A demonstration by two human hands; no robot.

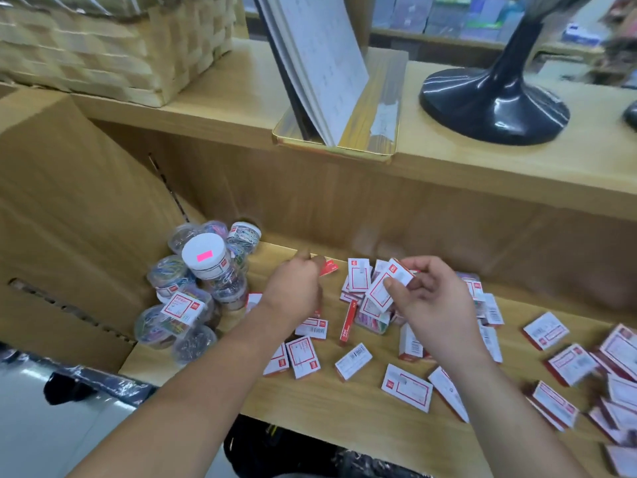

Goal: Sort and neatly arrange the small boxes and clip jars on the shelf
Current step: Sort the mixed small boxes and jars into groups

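Several small red-and-white boxes (406, 387) lie scattered over the wooden shelf (362, 419). My right hand (434, 301) pinches a few of these boxes (382, 288) above a loose heap at the shelf's middle. My left hand (293, 291) reaches toward the back of the shelf, fingers curled on a small red box (329, 267). Clear clip jars (203, 257) with white lids are piled at the shelf's left end, some upright, some on their sides.
A cardboard carton (69, 215) stands at the left, against the jars. On the upper ledge sit a woven basket (113, 46), a gold tray (348, 139) with a leaning white booklet, and a black pedestal base (493, 101). More boxes crowd the right edge (617, 384).
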